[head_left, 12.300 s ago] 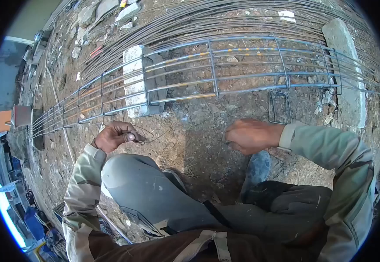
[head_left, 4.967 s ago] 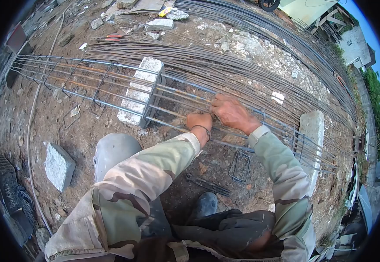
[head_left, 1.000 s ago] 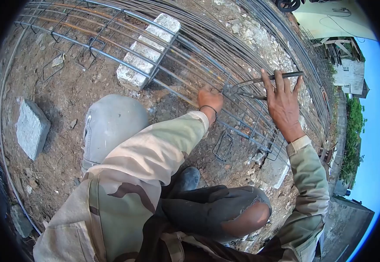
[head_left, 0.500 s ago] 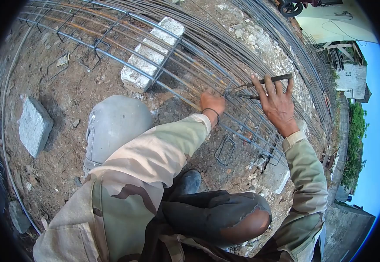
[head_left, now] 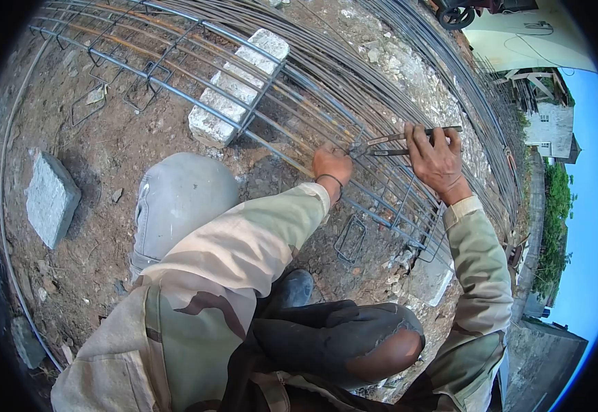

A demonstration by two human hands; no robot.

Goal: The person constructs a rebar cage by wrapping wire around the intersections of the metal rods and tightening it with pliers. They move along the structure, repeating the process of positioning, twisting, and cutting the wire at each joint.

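My left hand [head_left: 332, 167] is closed at the long rebar cage [head_left: 282, 127], its fingers curled around the bars; any wire inside them is hidden. My right hand [head_left: 438, 159] grips the long handles of dark metal pincers [head_left: 381, 152]. The pincers' jaws sit at a crossing of the cage, just beside my left fingertips. Bent square stirrups ring the long bars. A whitish block [head_left: 239, 89] lies beneath the cage and props it up.
Many loose steel rods [head_left: 354, 72] run along the cage's far side. A grey stone slab [head_left: 52, 199] lies on the dirt at left. One loose stirrup [head_left: 350, 240] rests near my boot [head_left: 293, 288]. Another block [head_left: 436, 278] sits under the cage's right end.
My right fingers have curled in, and the pincers' handles have come closer together. My left hand stays at nearly the same place on the cage.
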